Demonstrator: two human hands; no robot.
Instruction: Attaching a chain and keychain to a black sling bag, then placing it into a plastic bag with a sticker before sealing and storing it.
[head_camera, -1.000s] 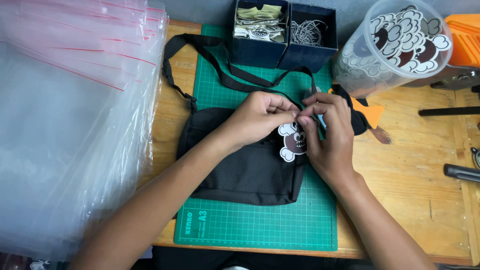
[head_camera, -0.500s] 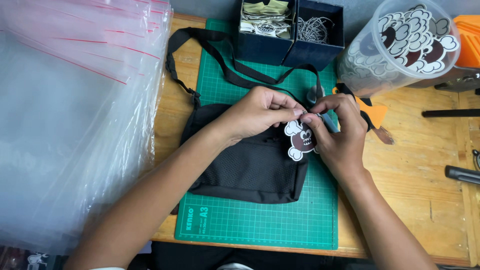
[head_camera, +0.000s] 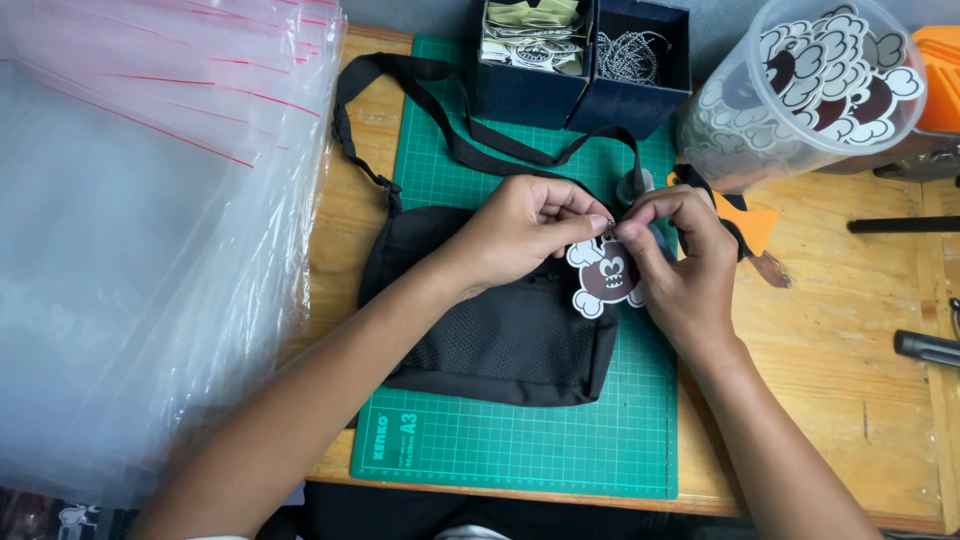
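Observation:
A black shoulder bag (head_camera: 500, 330) lies on a green cutting mat (head_camera: 520, 445), its strap (head_camera: 420, 90) looping toward the back. My left hand (head_camera: 520, 225) and my right hand (head_camera: 680, 260) meet over the bag's upper right corner. The fingertips of both pinch a small metal chain at the top of a brown and white cartoon tag (head_camera: 603, 275). The tag hangs below the fingertips against the bag's right edge. The chain itself is mostly hidden by my fingers.
A stack of clear zip bags with red strips (head_camera: 140, 220) covers the left side. Two dark blue boxes (head_camera: 585, 60) at the back hold paper tags and ball chains. A clear tub of matching cartoon tags (head_camera: 810, 85) stands at the back right, near black tools (head_camera: 925, 345).
Both hands and the tag have stayed at the bag's upper right corner. The fingertips have drawn closer together at the top of the tag; the view has shifted slightly.

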